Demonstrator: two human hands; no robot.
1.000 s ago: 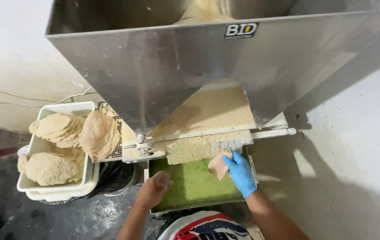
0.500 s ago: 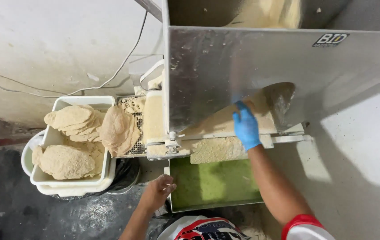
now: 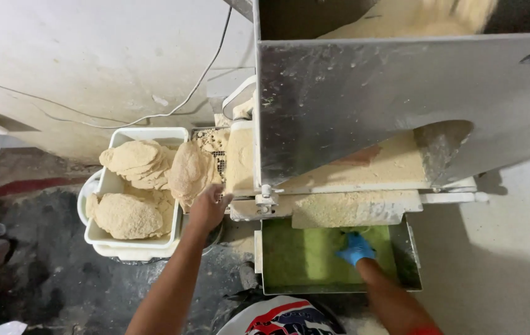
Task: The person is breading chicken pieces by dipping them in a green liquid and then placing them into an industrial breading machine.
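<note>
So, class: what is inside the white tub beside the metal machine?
The white tub holds a heap of flat, crumb-coated pieces; the bare left hand rests at one by its right rim. The tub's floor and any lower pieces are covered.

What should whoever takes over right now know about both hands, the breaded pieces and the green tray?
Left hand, bare, rests on the breaded piece hanging off the machine's outfeed over the white tub; grip unclear.
Right hand, blue-gloved, reaches down into the green tray under the steel breading machine; whether it holds anything is unclear.
Done: several breaded pieces stacked in the tub.
Left: the outfeed piece is not yet fully in the tub.
</note>
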